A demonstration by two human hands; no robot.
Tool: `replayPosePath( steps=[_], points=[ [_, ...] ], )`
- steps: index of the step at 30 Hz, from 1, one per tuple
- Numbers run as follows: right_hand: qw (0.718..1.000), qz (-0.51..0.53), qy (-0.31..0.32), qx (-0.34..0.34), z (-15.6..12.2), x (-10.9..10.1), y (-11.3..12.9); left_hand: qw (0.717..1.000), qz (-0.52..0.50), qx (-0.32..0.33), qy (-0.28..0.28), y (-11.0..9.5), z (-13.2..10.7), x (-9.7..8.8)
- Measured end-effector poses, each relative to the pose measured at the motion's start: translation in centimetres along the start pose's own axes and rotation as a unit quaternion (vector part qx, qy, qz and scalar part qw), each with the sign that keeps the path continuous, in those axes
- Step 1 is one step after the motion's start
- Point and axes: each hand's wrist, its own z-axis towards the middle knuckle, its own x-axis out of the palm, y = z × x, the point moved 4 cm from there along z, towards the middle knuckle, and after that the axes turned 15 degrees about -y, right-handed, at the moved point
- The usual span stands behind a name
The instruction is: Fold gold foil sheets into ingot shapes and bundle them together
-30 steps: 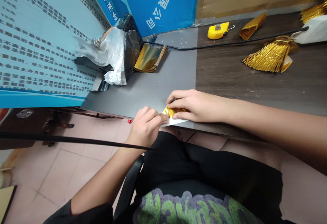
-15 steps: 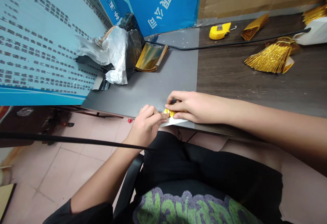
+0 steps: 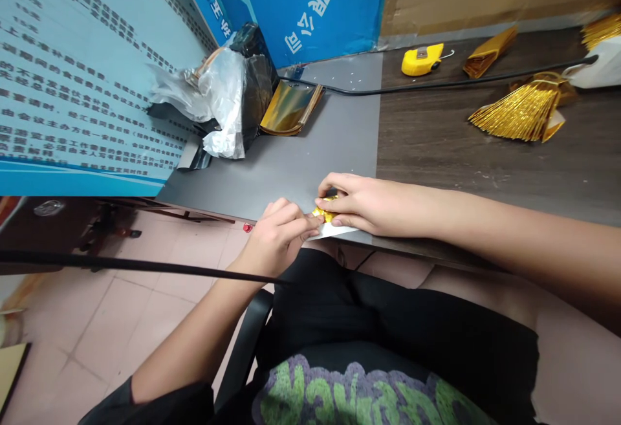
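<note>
A small crumpled piece of gold foil (image 3: 324, 214) sits between my hands at the near edge of a grey mat (image 3: 320, 153). My left hand (image 3: 276, 239) pinches one end of it with the fingertips. My right hand (image 3: 361, 204) grips it from the other side between thumb and fingers, hiding most of it. A white paper strip (image 3: 330, 231) sticks out beneath the foil, over the table edge.
Beyond the mat, a dark wood tabletop (image 3: 436, 166) holds a yellow tape measure (image 3: 422, 59), a gold fringe bundle (image 3: 517, 114) and a folded gold packet (image 3: 489, 53). A gold foil stack (image 3: 291, 108) and plastic bags (image 3: 223, 111) lie by the wall. A black cable (image 3: 145, 270) crosses my left forearm.
The visible part of the gold foil has shrunk as my hands close in around it. The whole scene has drifted slightly to the right in view.
</note>
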Motion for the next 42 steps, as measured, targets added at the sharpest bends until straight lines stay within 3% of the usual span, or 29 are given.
replayPosePath(
  steps=[4, 8, 12, 23, 29, 34, 42],
  points=[
    [1.000, 0.014, 0.004, -0.005, 0.0, 0.2, -0.1, 0.999, 0.010, 0.028, 0.021, 0.0, -0.3, -0.2],
    [0.998, -0.023, -0.011, -0.053, -0.3, 0.2, 0.0, 0.997, 0.037, 0.065, 0.012, -0.4, -0.6, -0.5],
    [0.994, -0.039, -0.001, -0.099, -0.6, 0.3, 0.3, 0.994, 0.061, 0.088, -0.008, -0.5, -0.9, -0.6],
    [0.992, -0.056, 0.009, -0.110, -0.3, 0.3, 0.4, 0.988, 0.003, 0.126, -0.092, 0.3, -2.2, -1.1],
    [0.992, -0.064, 0.020, -0.103, -0.3, 0.4, 0.4, 0.986, -0.001, 0.129, -0.103, 0.9, -2.7, -1.9],
    [0.989, -0.089, 0.007, -0.114, -0.5, 0.2, 0.5, 0.983, 0.008, 0.073, -0.166, 1.0, -2.9, -2.5],
    [0.967, -0.225, -0.002, -0.121, -0.6, -0.8, 0.7, 0.995, 0.072, 0.062, -0.013, 0.1, -1.5, 0.3]
  ],
)
